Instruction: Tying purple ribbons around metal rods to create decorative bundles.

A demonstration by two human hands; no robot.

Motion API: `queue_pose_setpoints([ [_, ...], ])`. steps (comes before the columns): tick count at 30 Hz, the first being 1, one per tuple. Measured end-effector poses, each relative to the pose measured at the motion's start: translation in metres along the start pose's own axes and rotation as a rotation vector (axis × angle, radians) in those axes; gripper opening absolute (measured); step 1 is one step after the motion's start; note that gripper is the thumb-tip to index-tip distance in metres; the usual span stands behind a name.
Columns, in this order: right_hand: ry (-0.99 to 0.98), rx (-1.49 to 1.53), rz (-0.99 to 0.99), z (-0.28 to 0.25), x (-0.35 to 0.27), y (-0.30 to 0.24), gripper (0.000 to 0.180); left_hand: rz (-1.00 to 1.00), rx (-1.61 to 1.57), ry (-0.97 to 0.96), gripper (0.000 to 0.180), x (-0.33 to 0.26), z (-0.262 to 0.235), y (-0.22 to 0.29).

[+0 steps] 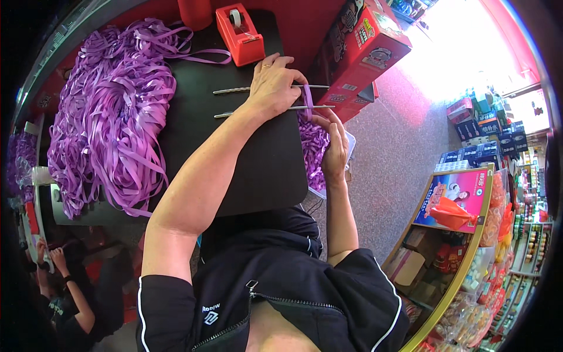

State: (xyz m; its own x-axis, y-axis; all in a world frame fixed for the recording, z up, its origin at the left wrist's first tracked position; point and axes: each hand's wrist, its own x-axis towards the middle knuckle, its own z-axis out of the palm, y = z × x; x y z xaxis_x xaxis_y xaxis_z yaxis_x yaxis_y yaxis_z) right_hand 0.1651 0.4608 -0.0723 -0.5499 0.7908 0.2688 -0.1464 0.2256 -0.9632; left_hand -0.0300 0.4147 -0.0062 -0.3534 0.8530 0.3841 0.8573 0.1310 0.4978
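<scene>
We have our left hand (271, 82) laid over the two thin metal rods (267, 90) that jut out past the right edge of the black board (234, 152), fingers curled down and pinching a short loop of purple ribbon (308, 95) against the rods. Our right hand (335, 146) comes up from below, just beside the left, its fingers closed on the lower end of that same ribbon piece where it wraps the nearer rod. The two rods lie roughly parallel, one a little farther from us than the other, and the ribbon bridges them near their free tips.

Under our right hand sits a white tray (349, 144) holding small purple ribbon pieces (314, 149), off the board's right edge. A big heap of long purple ribbon strips (111, 117) covers the left part of the board and spills over its side. A red tape dispenser (239, 32) stands at the far edge of the board, well apart from both hands. A red carton (363, 47) leans just beyond the rod tips
</scene>
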Motion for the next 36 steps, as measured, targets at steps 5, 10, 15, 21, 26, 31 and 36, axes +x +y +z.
queue_pose_setpoints([
  [5,0.089,0.128,0.067,0.015,-0.003,-0.036,0.032,-0.010,0.000,0.003,0.025,-0.001,0.000,0.000],
  [10,0.068,0.045,0.011,0.015,0.000,-0.052,0.028,-0.011,-0.009,0.012,0.026,0.000,0.000,0.000],
  [15,-0.003,0.069,0.065,0.010,0.011,-0.070,0.027,0.019,-0.037,0.057,0.026,-0.001,-0.004,-0.001],
  [21,-0.184,0.196,0.349,-0.010,0.031,-0.087,0.027,-0.101,-0.463,0.108,0.030,-0.013,-0.029,0.024],
  [26,-0.247,0.093,0.373,-0.015,0.034,-0.096,0.030,-0.472,-0.927,-0.162,0.028,-0.041,-0.050,0.046],
  [31,-0.242,0.177,0.365,-0.017,0.034,-0.084,0.026,-0.772,-1.562,-0.395,0.025,-0.058,-0.043,0.052],
  [36,-0.216,0.252,0.366,-0.016,0.032,-0.079,0.022,-0.829,-1.884,-0.273,0.104,-0.045,-0.025,0.066],
])
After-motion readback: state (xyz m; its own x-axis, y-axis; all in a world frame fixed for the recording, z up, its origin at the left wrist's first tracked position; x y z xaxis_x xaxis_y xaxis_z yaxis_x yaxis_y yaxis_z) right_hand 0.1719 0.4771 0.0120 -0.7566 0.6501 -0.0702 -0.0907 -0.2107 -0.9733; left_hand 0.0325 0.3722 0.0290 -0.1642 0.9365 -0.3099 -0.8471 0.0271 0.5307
